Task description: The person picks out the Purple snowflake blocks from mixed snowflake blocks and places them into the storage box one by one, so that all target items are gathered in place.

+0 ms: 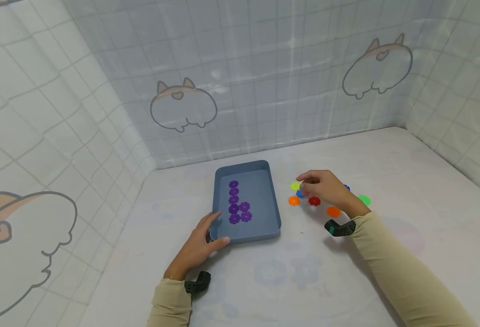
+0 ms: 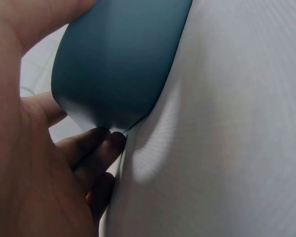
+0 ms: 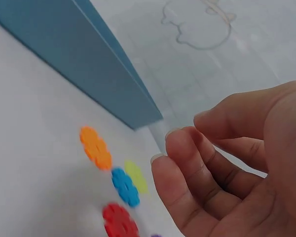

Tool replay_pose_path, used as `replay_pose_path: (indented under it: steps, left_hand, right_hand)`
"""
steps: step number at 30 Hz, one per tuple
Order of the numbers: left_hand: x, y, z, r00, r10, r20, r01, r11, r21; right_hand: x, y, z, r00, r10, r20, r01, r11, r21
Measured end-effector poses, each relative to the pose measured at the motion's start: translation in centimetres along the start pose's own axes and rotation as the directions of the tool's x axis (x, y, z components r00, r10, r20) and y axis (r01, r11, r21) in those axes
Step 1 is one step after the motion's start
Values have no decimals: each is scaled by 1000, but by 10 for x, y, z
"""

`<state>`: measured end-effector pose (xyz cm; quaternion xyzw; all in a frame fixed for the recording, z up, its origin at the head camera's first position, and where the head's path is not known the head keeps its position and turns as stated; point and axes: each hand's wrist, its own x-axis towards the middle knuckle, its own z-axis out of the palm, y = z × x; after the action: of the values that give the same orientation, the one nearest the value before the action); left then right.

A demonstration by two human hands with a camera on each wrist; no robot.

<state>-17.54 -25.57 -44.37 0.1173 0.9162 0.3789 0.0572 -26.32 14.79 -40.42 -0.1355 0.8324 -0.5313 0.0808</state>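
A blue-grey tray [image 1: 262, 195] holds several purple flower-shaped discs [image 1: 244, 206], flat in its left part. My left hand [image 1: 196, 245] grips the tray's near left corner, thumb over the front rim and a finger over the left rim. In the left wrist view, other fingertips touch the corner [image 2: 118, 64] low down. My right hand [image 1: 325, 185] hovers over loose discs right of the tray, fingers loosely bent, with nothing visible between them [image 3: 227, 153]. Nearest it are a yellow disc [image 1: 294, 186], a blue disc [image 1: 300, 194] and a red disc [image 1: 314, 200].
An orange disc [image 1: 294, 200] lies between tray and red disc. Another orange disc [image 1: 334, 211], a green disc [image 1: 364, 200] and a partly hidden dark blue disc [image 1: 347, 187] lie around the right hand. Tiled-pattern sheets [image 1: 256, 91] stand behind and at both sides.
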Motion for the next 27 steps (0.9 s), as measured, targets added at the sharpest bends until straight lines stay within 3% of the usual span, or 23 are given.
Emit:
replay_pose_path:
  steps: [14, 27]
  left_hand:
    - [0, 1, 0, 1000, 14, 1, -14, 1000, -4]
    - [0, -2, 0, 1000, 22, -1, -22, 1000, -7]
  right_hand:
    - [-10, 26, -39, 996, 60, -62, -62, 997, -37]
    - [-13, 44, -55, 981, 101, -167, -128, 978, -164]
